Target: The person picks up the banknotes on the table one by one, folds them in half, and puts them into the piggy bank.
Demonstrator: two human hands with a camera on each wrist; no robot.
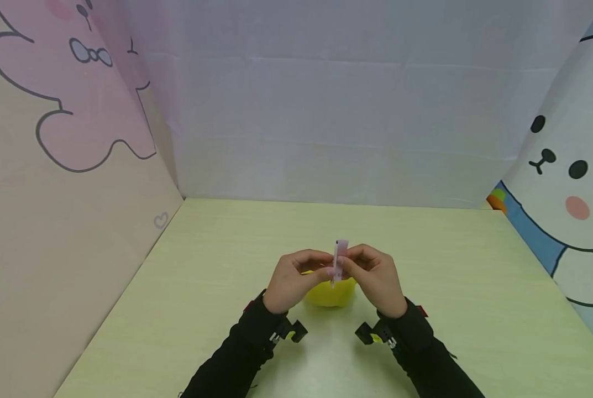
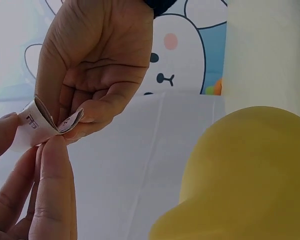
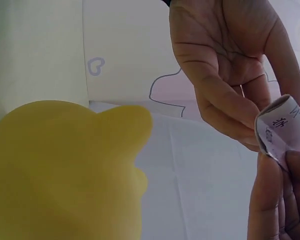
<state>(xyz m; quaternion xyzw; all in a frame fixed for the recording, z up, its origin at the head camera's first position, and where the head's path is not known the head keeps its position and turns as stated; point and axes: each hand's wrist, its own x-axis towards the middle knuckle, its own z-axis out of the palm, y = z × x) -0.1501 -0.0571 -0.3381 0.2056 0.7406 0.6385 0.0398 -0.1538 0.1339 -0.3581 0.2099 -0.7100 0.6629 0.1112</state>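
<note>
A small folded piece of pinkish-white paper [image 1: 341,258] with dark printed characters is held up between the two hands. The left hand [image 1: 295,277] pinches its near left side between thumb and fingers. From the other side, the right hand [image 1: 378,277] pinches it too. In the left wrist view the paper [image 2: 34,125] is bent into a curved fold with a gap between its layers; the right wrist view shows the characters on the paper [image 3: 285,125]. Below and behind the hands sits a smooth, rounded yellow object [image 1: 330,294] with a protrusion, its kind unclear and its top partly hidden.
The pale yellow-green table [image 1: 236,232] runs back to a white sheet [image 1: 296,121]. A wall with a pink cartoon figure [image 1: 92,99] stands at left, and one with a white bear [image 1: 565,182] at right. Small dark cameras [image 1: 296,331] are strapped to both wrists.
</note>
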